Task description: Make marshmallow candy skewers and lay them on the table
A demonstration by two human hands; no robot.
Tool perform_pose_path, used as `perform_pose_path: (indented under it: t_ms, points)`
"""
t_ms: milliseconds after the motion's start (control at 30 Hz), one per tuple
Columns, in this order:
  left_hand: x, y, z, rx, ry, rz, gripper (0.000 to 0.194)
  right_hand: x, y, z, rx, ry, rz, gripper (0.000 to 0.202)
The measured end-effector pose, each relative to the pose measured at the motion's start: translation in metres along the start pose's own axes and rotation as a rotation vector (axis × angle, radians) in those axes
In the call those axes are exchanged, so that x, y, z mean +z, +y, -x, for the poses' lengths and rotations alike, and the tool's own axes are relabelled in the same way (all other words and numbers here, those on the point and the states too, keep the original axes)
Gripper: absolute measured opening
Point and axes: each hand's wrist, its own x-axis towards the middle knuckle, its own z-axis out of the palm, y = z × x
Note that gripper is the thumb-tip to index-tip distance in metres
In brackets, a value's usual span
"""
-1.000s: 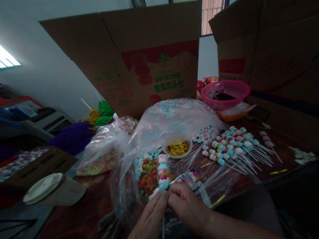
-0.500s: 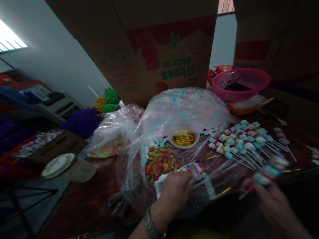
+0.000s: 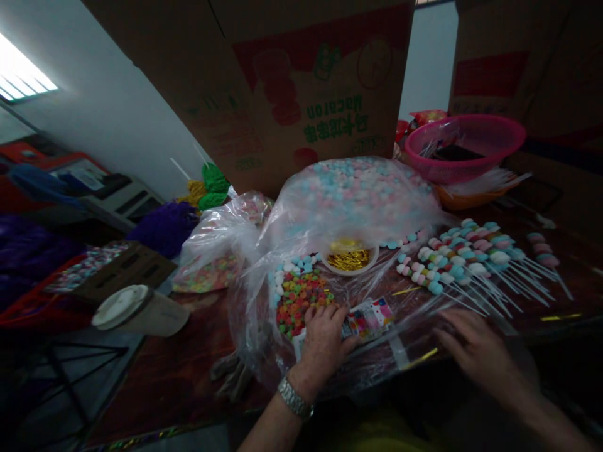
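My left hand (image 3: 325,336), with a metal watch on its wrist, reaches over a heap of small orange, green and red ring-shaped sweets (image 3: 301,298). Its fingers are spread, and the fingertips are at the edge of the heap. Partly beneath it lie printed plastic wrappers (image 3: 370,319). My right hand (image 3: 475,345) hovers near the table's front edge, fingers apart, and I see nothing in it. Just beyond lie several marshmallow skewers (image 3: 466,251) with white sticks. A bowl of gold twist ties (image 3: 349,258) stands behind the sweets, on clear plastic.
A big clear bag of pastel marshmallows (image 3: 353,188) fills the back, before a cardboard box (image 3: 292,150). Left of it sits a bag of ring sweets (image 3: 210,273). A lidded paper cup (image 3: 155,311) leans at the left. A pink basket (image 3: 464,169) stands back right.
The marshmallow skewer has gone from my right hand, which now has its fingers apart and sits a little further left. My left hand has moved off the wrappers toward the ring sweets, fingers spreading.
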Motion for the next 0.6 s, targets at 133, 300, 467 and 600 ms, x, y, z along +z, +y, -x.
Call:
perform_pose_path:
  t_ms: [133,300,467,600]
  points:
    - [0.004,-0.002,0.003,-0.011,0.030,-0.007,0.049,0.054,-0.053,-0.068,-0.182,-0.231,-0.113,0.020]
    - [-0.004,0.001,0.003,-0.099,0.078,0.041,0.061,0.031,-0.068,-0.088,-0.194,-0.196,-0.037,0.015]
    - [-0.036,0.034,-0.002,0.272,0.153,0.274,0.056,-0.032,-0.091,-0.054,-0.354,-0.206,-0.006,0.018]
    - [-0.039,0.048,-0.008,0.301,0.038,0.503,0.006,-0.030,-0.101,-0.041,-0.267,-0.234,-0.147,0.018]
